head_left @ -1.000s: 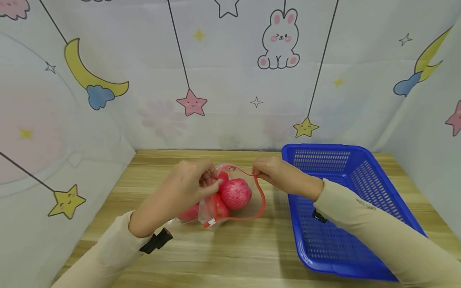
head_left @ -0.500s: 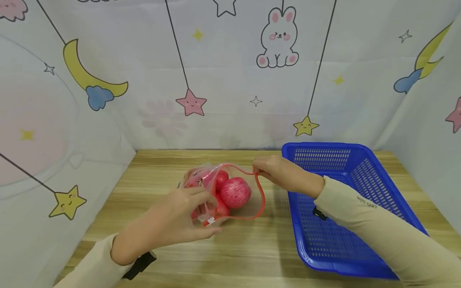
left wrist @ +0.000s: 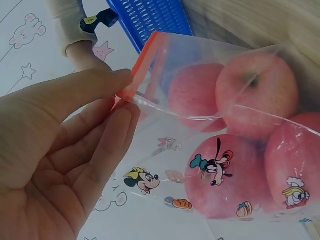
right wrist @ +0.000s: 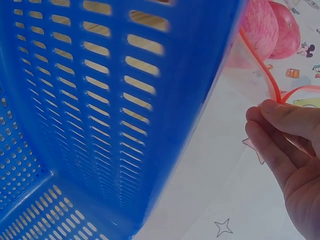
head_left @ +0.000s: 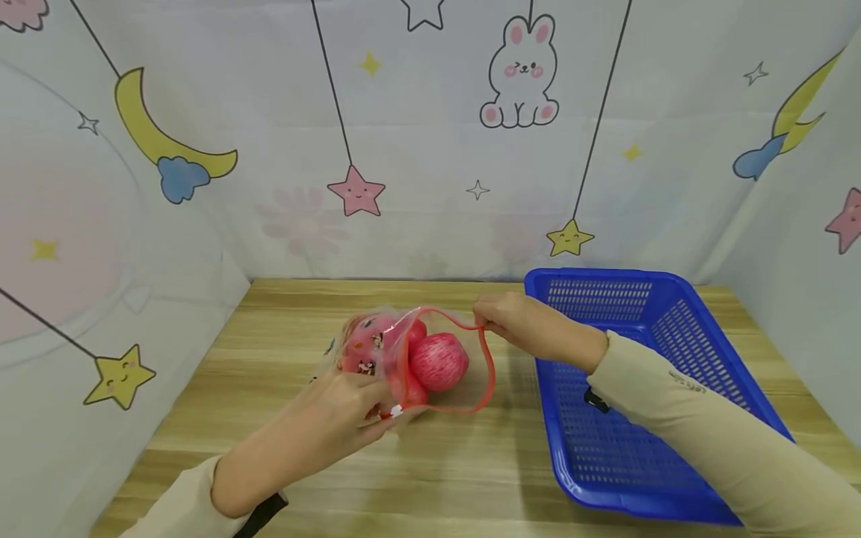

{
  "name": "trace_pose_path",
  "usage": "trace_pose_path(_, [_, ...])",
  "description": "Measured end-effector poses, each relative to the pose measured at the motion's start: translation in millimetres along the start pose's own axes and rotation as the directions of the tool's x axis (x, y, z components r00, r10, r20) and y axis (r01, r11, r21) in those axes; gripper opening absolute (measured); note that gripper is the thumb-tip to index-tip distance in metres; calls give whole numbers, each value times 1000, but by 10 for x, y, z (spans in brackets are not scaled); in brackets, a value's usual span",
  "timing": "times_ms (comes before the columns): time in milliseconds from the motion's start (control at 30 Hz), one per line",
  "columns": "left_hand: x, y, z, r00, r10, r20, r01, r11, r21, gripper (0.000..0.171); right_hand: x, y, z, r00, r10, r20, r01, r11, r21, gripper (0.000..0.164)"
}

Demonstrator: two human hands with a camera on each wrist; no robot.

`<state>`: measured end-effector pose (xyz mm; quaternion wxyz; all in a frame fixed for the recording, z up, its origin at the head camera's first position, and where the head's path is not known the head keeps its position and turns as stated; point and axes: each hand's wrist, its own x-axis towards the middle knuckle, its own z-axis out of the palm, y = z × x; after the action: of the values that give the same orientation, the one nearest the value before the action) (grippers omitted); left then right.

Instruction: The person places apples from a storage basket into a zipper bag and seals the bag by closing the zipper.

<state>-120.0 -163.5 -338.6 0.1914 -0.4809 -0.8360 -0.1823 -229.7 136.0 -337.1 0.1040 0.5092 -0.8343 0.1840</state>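
A clear zip bag [head_left: 479, 385] with an orange-red zip edge and cartoon prints lies on the table, its mouth spread wide toward the right. Several red apples [head_left: 440, 362] are inside; the left wrist view shows an apple [left wrist: 257, 95] and others through the plastic. My left hand [head_left: 329, 415] pinches the near corner of the mouth, by the white slider [head_left: 396, 410], between thumb and fingers. At the far right corner, my right hand [head_left: 514, 317] pinches the zip edge [right wrist: 272, 85] between thumb and fingertips. The left hand partly hides the near side of the bag.
A blue slotted plastic basket [head_left: 561, 448] stands on the right of the wooden table [head_left: 471, 486], under my right forearm. White cloth [head_left: 417, 224] with printed stars, moons and a rabbit hangs behind and at the sides.
My left hand has come down and left from the bag's upper opening to its near corner, and now pinches it by the slider. The right hand keeps its hold.
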Motion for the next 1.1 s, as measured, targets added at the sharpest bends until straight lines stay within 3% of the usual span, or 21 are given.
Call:
trace_pose_path(167, [-35, -15, 1, 1000, -10, 14, 10, 1000, -15, 32, -17, -8, -12, 1000, 13, 20, -13, 1000, -22, 24])
trace_pose_path(400, [-60, -11, -15, 997, -76, 16, 77, 995, -58, 28, -35, 3, -24, 1000, 16, 24, -15, 1000, -23, 25])
trace_pose_path(633, [-73, -28, -40, 998, -51, -26, 49, 997, -67, 26, -41, 29, -22, 999, 25, 24, -24, 999, -24, 27])
trace_pose_path(933, [-99, -69, -186, 996, -35, -87, 29, 997, -78, 25, -65, 25, -99, 992, 108, 62, -109, 994, 9, 27])
trace_pose_path(1100, [-127, -84, -330, 994, -72, -84, 58, 985, -163, 28, -69, 33, -170, 992, 115, 51, -118, 991, 55, 26])
